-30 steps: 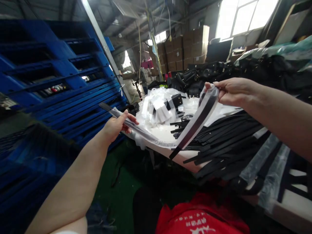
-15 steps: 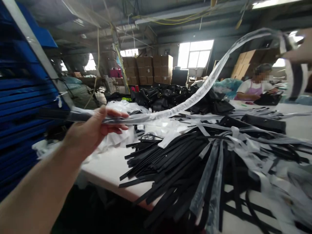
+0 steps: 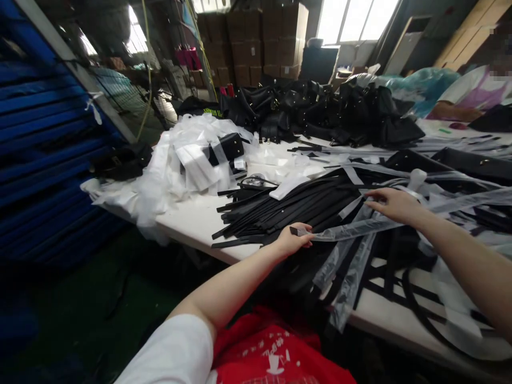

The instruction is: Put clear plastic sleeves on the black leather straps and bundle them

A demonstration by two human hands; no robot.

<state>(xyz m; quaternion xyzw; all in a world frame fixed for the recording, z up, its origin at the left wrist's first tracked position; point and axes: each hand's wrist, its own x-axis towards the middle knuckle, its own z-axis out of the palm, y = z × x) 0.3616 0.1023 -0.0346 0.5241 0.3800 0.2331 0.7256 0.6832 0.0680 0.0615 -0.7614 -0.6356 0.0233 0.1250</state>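
My left hand (image 3: 294, 241) pinches the near end of a black strap in a clear plastic sleeve (image 3: 344, 230), low over the table edge. My right hand (image 3: 392, 205) rests fingers-down on the same sleeved strap further along, pressing it onto a heap of black straps (image 3: 288, 208) on the white table (image 3: 188, 224). The sleeved strap lies stretched between both hands across the heap.
A pile of white plastic bags (image 3: 184, 160) lies at the table's left end, black handbags (image 3: 320, 112) at the back. Blue pallets (image 3: 44, 138) stand on the left. Another person (image 3: 476, 90) sits at the far right. Cardboard boxes (image 3: 260, 42) are stacked behind.
Both hands came down from holding the sleeved strap raised in the air. It now lies on the strap heap, and my view has tilted down toward the table.
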